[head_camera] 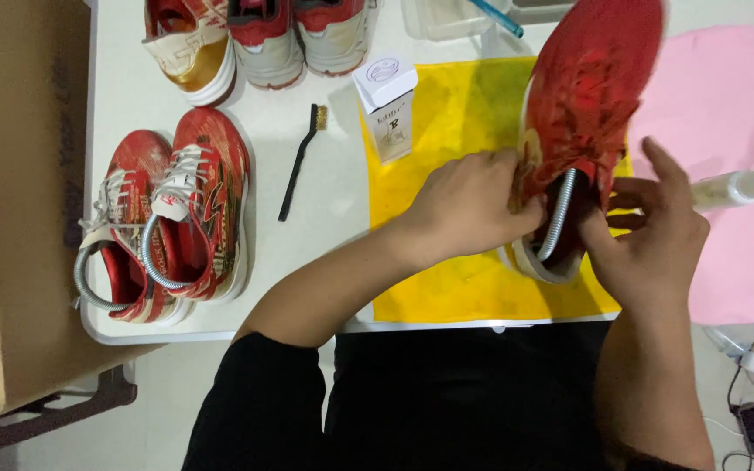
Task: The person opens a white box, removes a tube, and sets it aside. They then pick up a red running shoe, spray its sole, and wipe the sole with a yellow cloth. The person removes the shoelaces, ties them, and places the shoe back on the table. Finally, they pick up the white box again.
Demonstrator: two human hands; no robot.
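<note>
White tabletop (325,183) carries a yellow mat (447,113); over it both hands hold a red sneaker (591,96) at its heel opening. The left hand (473,209) pinches the collar, while the right hand (652,231), fingers loosely curled, steadies the far side, where a coiled metal shoe tree (558,218) sits half inside. Seating it seems the step in hand; pushing it in calls for a firm hold.

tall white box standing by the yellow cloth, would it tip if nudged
The tall white cardboard box stands upright on a small base, so a nudge near its top would probably topple it. It looks light, so it might slide on the smooth white table instead.

Red shoe (591,96) toe blurred; top shoes (259,35) cut off by edge
</note>
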